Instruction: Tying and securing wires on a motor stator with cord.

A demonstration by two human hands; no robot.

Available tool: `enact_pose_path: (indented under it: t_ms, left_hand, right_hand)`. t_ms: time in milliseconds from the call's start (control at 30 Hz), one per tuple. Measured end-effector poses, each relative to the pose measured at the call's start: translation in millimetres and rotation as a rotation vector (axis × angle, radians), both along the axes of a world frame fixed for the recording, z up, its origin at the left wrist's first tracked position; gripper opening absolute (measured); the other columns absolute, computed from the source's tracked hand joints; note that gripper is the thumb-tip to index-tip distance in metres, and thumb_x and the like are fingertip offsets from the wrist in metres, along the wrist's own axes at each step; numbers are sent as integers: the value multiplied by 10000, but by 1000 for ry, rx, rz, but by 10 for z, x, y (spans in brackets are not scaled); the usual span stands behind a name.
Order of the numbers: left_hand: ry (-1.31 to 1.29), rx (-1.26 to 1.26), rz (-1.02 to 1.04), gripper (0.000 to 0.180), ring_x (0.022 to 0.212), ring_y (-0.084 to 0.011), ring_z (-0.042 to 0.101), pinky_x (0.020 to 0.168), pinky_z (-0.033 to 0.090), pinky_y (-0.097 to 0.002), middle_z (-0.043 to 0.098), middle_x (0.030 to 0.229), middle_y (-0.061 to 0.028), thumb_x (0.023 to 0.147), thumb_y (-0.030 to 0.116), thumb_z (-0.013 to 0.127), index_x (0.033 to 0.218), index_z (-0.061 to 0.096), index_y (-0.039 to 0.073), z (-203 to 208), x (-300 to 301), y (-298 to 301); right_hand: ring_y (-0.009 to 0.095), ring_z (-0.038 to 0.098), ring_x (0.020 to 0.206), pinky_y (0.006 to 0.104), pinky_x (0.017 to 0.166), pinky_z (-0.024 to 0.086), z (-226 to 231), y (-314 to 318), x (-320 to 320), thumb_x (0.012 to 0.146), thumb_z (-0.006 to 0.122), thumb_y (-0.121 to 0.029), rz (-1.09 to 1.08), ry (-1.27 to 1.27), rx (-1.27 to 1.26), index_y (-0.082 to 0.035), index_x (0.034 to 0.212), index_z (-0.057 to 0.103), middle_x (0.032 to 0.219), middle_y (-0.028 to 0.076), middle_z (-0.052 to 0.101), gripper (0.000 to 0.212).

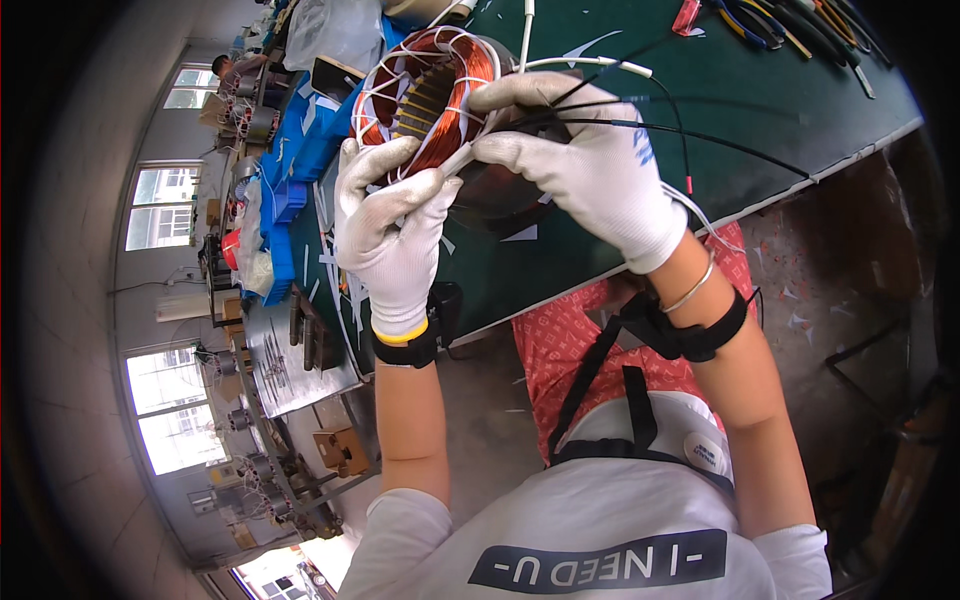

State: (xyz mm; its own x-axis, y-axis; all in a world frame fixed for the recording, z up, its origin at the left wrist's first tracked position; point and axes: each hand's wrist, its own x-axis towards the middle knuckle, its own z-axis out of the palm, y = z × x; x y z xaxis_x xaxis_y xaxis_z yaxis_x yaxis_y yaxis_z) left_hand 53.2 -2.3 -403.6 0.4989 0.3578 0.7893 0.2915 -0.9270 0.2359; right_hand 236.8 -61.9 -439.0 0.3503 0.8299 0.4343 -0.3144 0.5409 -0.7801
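Observation:
A motor stator (470,95) with copper windings, laced with white cord, lies on the green bench with its open bore facing me. My left hand (393,225), in a white knit glove, is at its near left side. Its thumb and forefinger pinch a short white insulating sleeve (457,161). At the sleeve's other end is the thumb of my gloved right hand (590,165), closed around it, while the right forefinger lies against the winding's rim. Several black lead wires (735,147) run across the right glove and off to the right. The far fingers of the right hand are hidden.
Pliers and cutters (790,25) lie at the bench's far right, near a red-handled tool (686,17). Blue bins (290,200) and a clear plastic bag (333,35) stand on the left. White paper scraps are scattered over the green bench top (500,270). A person sits far left.

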Motion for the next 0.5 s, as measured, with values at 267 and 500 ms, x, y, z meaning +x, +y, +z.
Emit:
enact_pose_path:
  t_ms: [267, 500]
  left_hand:
    - [-15, 65, -6, 288, 983, -260, 637, 1073, 351, -494, 688, 1032, -121, 617, 61, 877, 865, 739, 110, -26, 20, 26]
    - [-32, 98, 5, 291, 939, -240, 627, 1034, 392, -474, 686, 990, -97, 608, 114, 892, 863, 752, 133, -12, 70, 40]
  right_hand:
    - [97, 610, 671, 240, 645, 499, -18, 95, 73, 820, 731, -119, -99, -175, 33, -11, 911, 710, 751, 44, 667, 143]
    - [117, 631, 707, 251, 660, 509, -62, 143, 222, 816, 732, -109, 42, -167, 45, -8, 914, 715, 793, 55, 690, 142]
